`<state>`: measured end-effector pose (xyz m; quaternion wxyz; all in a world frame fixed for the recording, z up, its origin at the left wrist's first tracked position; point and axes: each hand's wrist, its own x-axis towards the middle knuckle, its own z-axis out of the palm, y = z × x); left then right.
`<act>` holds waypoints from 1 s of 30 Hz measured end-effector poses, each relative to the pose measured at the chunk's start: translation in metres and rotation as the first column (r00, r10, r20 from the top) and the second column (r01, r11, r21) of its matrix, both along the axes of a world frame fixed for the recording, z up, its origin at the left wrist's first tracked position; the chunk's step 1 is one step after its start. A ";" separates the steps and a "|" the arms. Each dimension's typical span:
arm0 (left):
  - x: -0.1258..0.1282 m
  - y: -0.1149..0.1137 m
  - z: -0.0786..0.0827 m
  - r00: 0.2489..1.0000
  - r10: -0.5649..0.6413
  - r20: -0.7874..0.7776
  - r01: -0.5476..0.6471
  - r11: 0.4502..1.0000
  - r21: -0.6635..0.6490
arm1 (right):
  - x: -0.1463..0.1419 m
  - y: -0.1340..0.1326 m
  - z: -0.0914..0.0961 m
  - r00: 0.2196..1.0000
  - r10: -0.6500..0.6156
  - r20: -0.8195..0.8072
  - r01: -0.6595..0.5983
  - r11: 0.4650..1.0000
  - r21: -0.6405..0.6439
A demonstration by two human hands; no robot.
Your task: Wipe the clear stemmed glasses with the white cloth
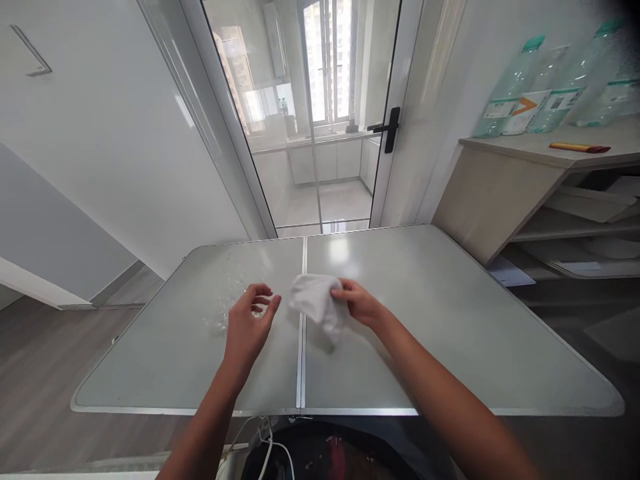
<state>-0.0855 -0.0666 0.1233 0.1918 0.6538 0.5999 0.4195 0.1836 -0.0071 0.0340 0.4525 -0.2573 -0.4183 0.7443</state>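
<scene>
A crumpled white cloth [315, 299] hangs from my right hand [357, 301], whose thumb and fingers pinch its right edge. It is just above the seam in the middle of the table, and its lower part is blurred. My left hand [253, 317] is a short way to the left of the cloth, fingers curled but apart from the thumb, with nothing between them. Behind and beside that hand, a patch of clear, shiny water-like splashes [220, 321] lies on the left half of the table.
The pale folding table [450, 333] has a metal rim and a central seam. Behind it stands a glass door with a black handle [391, 130]. At right, a wooden shelf unit [500, 193] carries several plastic bottles [515, 87] and a yellow-red packet [579, 147]. White cables [270, 447] hang at the front edge.
</scene>
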 end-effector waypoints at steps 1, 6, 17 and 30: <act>-0.003 -0.007 -0.006 1.000 0.026 -0.004 -0.026 1.000 0.011 | 0.004 0.004 0.001 0.994 -0.107 -0.021 0.107 0.994 -0.018; -0.012 -0.032 -0.056 0.991 0.133 -0.023 -0.134 0.989 -0.061 | 0.009 0.011 0.005 0.935 -0.338 -0.108 0.336 0.941 -0.033; -0.024 -0.025 -0.114 0.941 0.339 0.015 -0.333 0.930 -0.153 | -0.003 -0.002 0.007 0.937 -0.275 -0.216 0.263 0.961 -0.084; -0.027 0.020 -0.120 0.886 0.450 0.112 -0.439 0.892 -0.111 | -0.005 0.009 -0.004 0.883 -0.370 -0.288 0.325 0.925 -0.195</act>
